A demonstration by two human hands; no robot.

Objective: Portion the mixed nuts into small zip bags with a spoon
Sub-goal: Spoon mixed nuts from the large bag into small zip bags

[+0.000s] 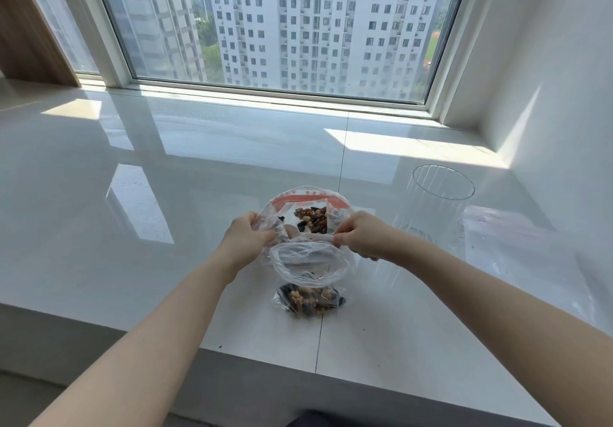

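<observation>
A large clear bag (305, 199) with a red zip strip lies open on the white sill and holds mixed nuts (311, 219). In front of it a small clear zip bag (310, 269) stands open with a portion of nuts (310, 300) at its bottom. My left hand (247, 235) grips the plastic at the left side of the bags' mouths. My right hand (360, 235) pinches the handle of a white spoon (320, 237), whose bowl lies inside the large bag among the nuts.
A tall clear ribbed glass jar (438, 201) stands to the right of my right hand. Flat clear zip bags (517, 244) lie further right by the wall. The sill's front edge (265, 360) runs close below the small bag. A window lies behind.
</observation>
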